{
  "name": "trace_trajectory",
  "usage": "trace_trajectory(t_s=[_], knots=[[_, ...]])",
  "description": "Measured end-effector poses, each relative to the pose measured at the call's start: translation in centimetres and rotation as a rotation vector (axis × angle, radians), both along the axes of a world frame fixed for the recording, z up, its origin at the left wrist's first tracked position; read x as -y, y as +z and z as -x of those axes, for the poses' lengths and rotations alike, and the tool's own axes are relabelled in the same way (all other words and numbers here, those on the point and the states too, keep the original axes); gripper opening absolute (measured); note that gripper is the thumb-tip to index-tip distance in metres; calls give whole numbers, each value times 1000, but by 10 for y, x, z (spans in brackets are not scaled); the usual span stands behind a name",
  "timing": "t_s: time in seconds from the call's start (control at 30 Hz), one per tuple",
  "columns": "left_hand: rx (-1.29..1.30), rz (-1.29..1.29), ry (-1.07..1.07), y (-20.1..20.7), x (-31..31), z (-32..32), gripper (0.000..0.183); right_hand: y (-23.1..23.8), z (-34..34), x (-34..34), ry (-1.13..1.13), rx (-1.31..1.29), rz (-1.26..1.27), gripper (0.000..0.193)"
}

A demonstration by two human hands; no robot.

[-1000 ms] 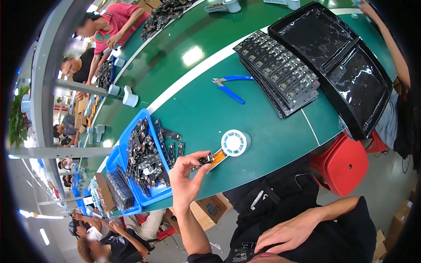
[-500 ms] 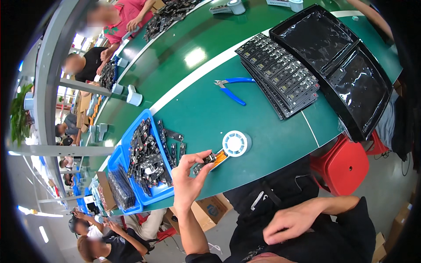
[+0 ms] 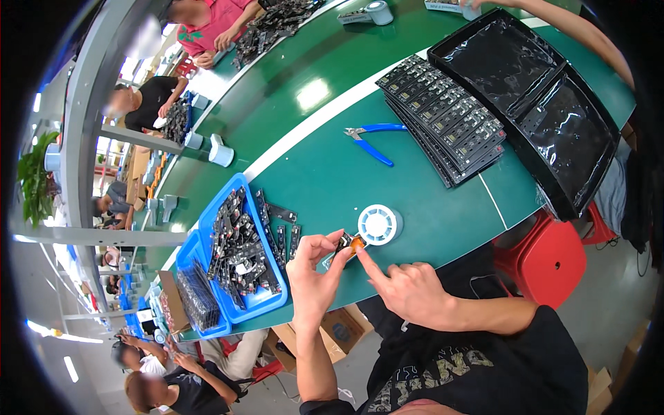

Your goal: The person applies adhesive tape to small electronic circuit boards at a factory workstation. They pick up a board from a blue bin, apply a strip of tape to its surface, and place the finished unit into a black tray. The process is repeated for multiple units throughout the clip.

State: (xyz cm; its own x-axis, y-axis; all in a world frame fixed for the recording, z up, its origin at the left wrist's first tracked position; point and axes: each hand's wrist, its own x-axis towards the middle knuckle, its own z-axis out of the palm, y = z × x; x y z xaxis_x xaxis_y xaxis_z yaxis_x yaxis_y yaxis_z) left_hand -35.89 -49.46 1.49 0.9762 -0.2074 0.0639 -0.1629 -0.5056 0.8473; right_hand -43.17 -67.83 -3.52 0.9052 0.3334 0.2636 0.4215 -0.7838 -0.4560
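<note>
My left hand pinches a small black circuit board between thumb and fingers, just above the green table. Beside it lies a light-blue handheld fan with a white slotted round head; an orange part shows at its handle end. My right hand has its index finger stretched to the orange part, with the other fingers loosely bent. Whether that fingertip touches the board or only the orange part is hidden. Left of my hands, a blue bin holds many small black circuit boards.
Blue-handled cutters lie beyond the fan. Stacked circuit-board panels and a black divided tray are at the right. A red stool stands by the table's edge. Several people work around, one person's arm at the far right.
My right hand has risen from near my lap to the left hand, its index finger now out at the orange part. The left hand still holds the board. The view has shifted slightly.
</note>
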Motion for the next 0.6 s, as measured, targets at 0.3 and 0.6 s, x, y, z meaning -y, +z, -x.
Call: trace_trajectory(t_s=[0.3,0.6], knots=[[31,-16,-18,4,6,0,27,5,2,4,22,1,71,91],[84,-149,-91,13,10,0,29,11,-3,-4,-32,-90,15,75]])
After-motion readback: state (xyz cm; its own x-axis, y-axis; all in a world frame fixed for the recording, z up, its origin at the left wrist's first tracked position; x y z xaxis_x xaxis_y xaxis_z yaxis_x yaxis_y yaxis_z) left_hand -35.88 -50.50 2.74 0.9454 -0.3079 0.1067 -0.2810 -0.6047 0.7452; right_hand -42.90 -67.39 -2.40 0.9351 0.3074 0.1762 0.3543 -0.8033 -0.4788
